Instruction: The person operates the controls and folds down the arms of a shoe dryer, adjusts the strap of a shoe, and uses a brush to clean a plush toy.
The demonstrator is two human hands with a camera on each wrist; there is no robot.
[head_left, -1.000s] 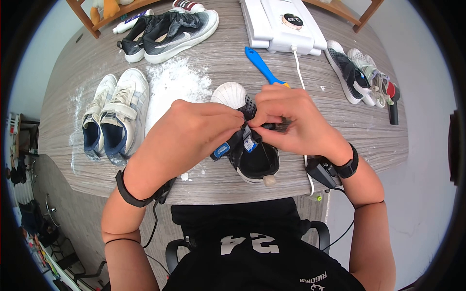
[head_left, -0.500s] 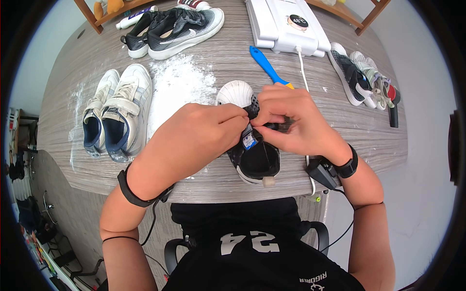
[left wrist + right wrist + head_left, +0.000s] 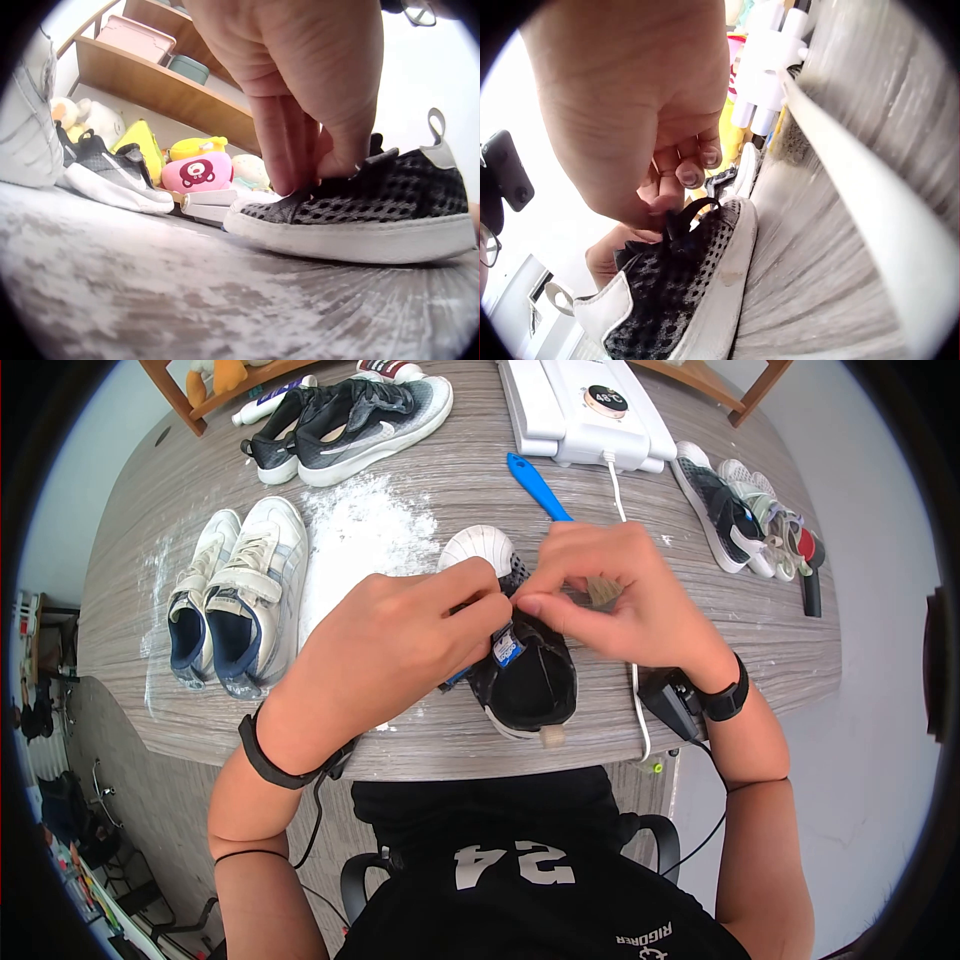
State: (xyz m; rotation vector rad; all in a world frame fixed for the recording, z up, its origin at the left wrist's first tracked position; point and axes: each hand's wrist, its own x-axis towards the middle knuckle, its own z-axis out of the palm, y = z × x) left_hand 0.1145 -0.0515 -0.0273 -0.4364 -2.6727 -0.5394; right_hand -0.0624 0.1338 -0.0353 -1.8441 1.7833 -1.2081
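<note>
A black mesh sneaker [image 3: 535, 685] with a white toe cap and white sole stands on the table in front of the person. Over its lacing area both hands meet. Thumb and fingertips of the right hand [image 3: 625, 595] pinch a black lace [image 3: 699, 206], which curves down to the toe side in the right wrist view. From the other side the left hand [image 3: 405, 625] grips the upper with curled fingers; its exact hold is hidden. A blue and white label [image 3: 507, 648] shows inside the shoe's opening. At the heel a pale pull loop [image 3: 436, 126] sticks up.
White powder [image 3: 365, 530] covers the table left of the sneaker. White shoes [image 3: 250, 595] and grey-black sneakers [image 3: 375, 430] stand farther left. A blue-handled brush [image 3: 538, 485] lies beyond the right hand, near a white device [image 3: 590, 420] with its cable. More shoes [image 3: 720, 510] sit at right.
The right hand has shifted slightly right, and brush bristles now show through its fingers. The left hand's fingers have curled more. The blue-labelled flap beneath the left hand is now mostly covered.
</note>
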